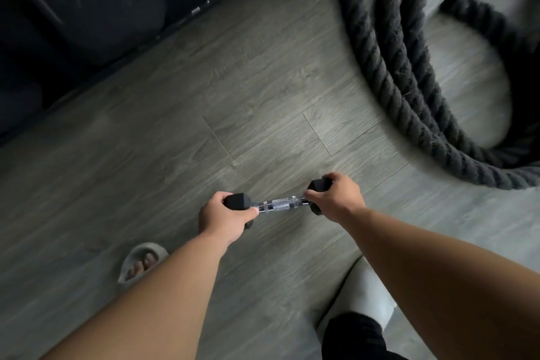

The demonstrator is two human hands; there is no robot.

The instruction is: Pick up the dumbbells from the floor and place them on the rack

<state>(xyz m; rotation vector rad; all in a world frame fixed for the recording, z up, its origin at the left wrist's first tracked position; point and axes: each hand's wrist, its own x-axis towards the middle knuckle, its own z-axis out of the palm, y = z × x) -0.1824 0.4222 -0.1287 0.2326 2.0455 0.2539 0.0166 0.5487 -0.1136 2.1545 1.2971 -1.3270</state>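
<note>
Both forearms reach down to one dumbbell (282,204), the left hand (223,215) wrapped around its left head and the right hand (333,197) around its right head, the knurled handle bare between the fingers. It sits low over the floor (175,131); whether it still touches I cannot tell. Lift level with both grips firm, clear of the rope (409,82) beyond the right fingers.

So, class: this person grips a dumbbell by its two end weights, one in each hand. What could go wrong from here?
1. Both hands, left hand and right hand, hold the dumbbell by its heads, not the handle; it may slip.
2. A dropped weight could land on the toes in the open sandal below.
3. The coiled rope lies close by and could trip the person.
</note>
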